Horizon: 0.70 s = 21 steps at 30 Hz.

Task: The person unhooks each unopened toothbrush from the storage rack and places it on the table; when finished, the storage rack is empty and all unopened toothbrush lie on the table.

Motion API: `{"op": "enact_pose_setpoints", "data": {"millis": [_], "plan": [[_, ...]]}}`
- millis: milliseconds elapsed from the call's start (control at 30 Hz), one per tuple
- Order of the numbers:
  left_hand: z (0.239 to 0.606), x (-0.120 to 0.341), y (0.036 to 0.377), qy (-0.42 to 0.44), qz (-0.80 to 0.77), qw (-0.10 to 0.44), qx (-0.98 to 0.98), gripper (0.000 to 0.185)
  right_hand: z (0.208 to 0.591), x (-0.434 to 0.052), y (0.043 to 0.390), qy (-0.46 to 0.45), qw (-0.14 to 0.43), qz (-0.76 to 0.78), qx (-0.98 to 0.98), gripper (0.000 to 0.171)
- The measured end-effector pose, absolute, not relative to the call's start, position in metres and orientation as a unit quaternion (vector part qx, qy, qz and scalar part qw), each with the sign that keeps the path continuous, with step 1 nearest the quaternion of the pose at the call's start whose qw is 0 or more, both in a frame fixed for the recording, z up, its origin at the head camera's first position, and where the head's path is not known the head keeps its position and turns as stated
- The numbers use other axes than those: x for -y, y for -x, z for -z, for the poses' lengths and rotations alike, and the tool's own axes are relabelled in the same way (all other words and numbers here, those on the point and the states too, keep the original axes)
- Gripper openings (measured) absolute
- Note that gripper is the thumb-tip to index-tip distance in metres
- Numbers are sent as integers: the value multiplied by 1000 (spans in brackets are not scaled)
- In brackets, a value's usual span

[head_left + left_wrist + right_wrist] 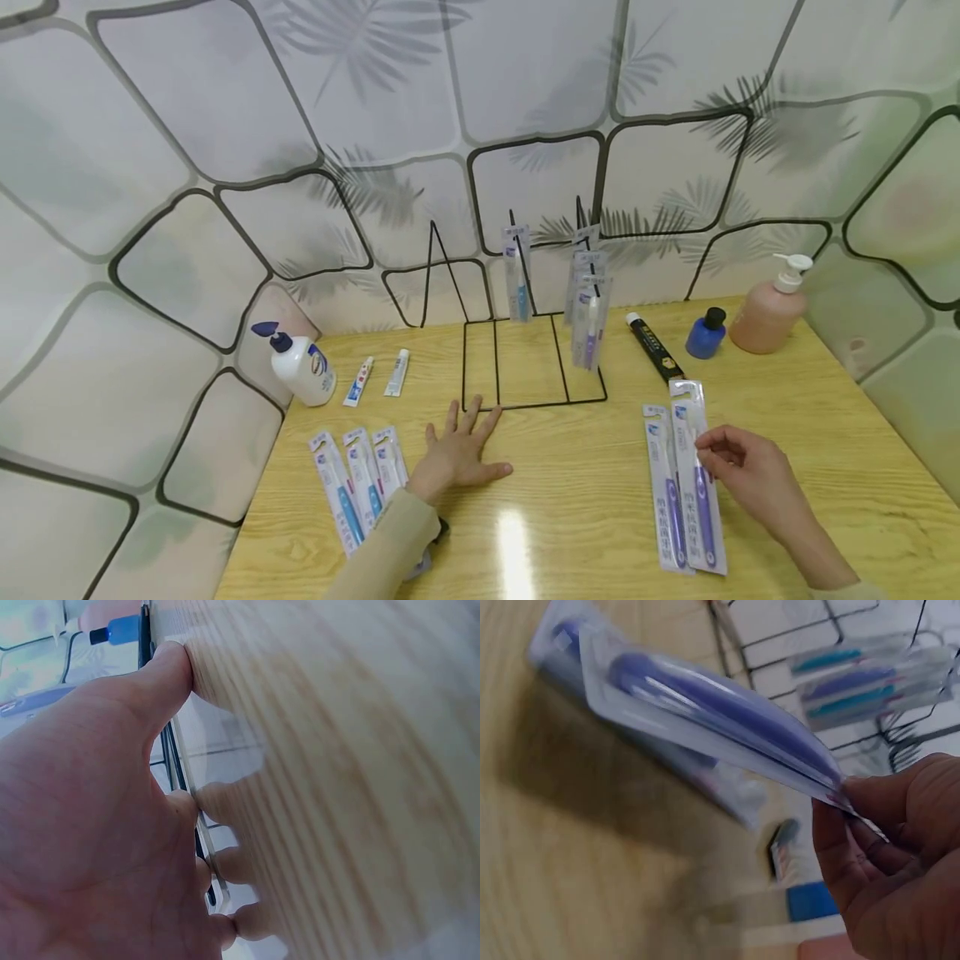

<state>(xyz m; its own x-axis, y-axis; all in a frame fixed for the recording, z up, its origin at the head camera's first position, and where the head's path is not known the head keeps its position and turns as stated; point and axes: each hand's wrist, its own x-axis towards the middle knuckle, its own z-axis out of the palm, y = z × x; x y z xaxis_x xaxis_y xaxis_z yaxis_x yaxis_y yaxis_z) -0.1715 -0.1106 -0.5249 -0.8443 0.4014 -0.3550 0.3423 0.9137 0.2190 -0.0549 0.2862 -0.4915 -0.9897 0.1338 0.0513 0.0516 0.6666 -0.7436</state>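
Right hand [753, 473] pinches a purple toothbrush pack [703, 521] by its edge, lower right of head frame, just beside another purple pack [667, 500]. Left hand [459, 457] palm-down on the worktop [577, 492], fingers spread, grips nothing, lower centre, fingertips at the front bar of the wire rack [555, 404]. Hanging packs [589, 333] on rack, centre; three blue-handled packs [347, 504] lower left, partly behind sleeve [393, 542].

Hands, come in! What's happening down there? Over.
Right hand: pinching purple toothbrush pack. Left hand: spread at wire rack. Black tube beyond the pack, possibly in the way.
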Motion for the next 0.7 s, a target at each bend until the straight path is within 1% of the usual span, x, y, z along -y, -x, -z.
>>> {"op": "enact_pose_setpoints", "data": {"millis": [67, 167, 300, 533, 700], "plan": [[525, 111, 172, -194, -73, 201, -958, 96, 502, -295, 56, 62, 14, -406, 912, 9], [525, 111, 172, -195, -73, 200, -957, 96, 514, -303, 58, 66, -18, -405, 912, 11], [524, 111, 172, -197, -79, 200, -957, 96, 523, -306, 62, 66, -35, -405, 911, 12], [523, 112, 172, -199, -79, 200, -956, 96, 521, -307, 71, 52, -29, -328, 943, 8], [523, 111, 172, -197, -77, 202, -956, 96, 508, -305, 78, 48, -74, -270, 959, 11]]}}
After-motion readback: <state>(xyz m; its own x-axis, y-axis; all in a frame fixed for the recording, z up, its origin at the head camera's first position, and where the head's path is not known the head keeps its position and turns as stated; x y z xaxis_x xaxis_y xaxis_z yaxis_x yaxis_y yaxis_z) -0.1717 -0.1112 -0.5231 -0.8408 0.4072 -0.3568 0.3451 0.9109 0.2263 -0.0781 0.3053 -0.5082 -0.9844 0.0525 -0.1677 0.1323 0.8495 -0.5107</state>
